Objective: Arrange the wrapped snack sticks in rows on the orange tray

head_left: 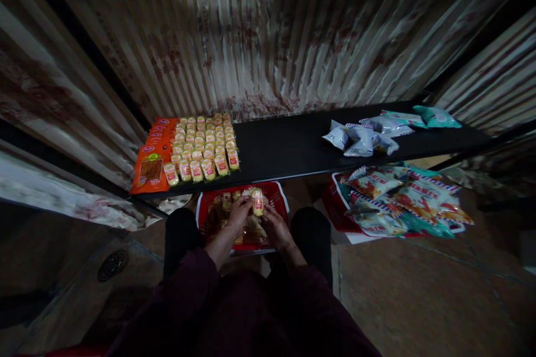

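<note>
A small yellow packaged cake (pixel 257 203) with a red and white label stands upright between my two hands, above the red basket (pixel 274 192). My left hand (pixel 240 213) is closed on its left side. On its right and lower side, the fingers of my right hand (pixel 275 225) are closed on the same cake. More of these wrapped cakes lie in the basket below, partly hidden by my hands. Rows of matching packaged cakes (pixel 201 150) stand on the left part of the black shelf (pixel 276 148).
Orange snack bags (pixel 153 159) line the shelf's left end. Silver-blue puffed bags (pixel 360 138) and teal bags (pixel 438 116) lie on its right part. A second red basket (pixel 335 209), heaped with snack bags (pixel 414 195), stands right of my knees. Corrugated sheeting (pixel 268 39) backs the shelf.
</note>
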Demonstrator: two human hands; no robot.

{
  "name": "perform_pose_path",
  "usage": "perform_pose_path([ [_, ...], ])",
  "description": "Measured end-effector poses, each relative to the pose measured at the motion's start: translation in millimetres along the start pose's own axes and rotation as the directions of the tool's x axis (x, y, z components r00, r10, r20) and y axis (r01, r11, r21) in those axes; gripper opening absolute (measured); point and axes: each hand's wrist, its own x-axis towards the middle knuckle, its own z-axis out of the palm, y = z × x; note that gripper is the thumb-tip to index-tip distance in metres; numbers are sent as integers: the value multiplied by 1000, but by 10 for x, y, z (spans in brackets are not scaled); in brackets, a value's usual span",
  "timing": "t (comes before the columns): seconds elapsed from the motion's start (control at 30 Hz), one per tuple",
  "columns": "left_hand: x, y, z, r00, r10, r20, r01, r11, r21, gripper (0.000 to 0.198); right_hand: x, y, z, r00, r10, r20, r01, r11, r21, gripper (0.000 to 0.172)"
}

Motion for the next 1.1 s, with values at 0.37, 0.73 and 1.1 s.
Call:
perform_pose_path([
  [0.37, -17, 233, 103, 1000, 20, -6, -20, 999, -40, 33, 122, -63, 36, 998, -62, 28, 64, 995, -74, 40],
  [0.73, 10, 312, 163, 999, 18, 27, -16, 999, -52, 34, 143, -180, 91, 995, -88, 44, 92, 990, -102, 43],
  [1.1, 62, 371, 188, 1000, 22, 15, -21, 998, -53, 31, 196, -268, 153, 997, -67, 38, 70, 994, -89, 43],
])
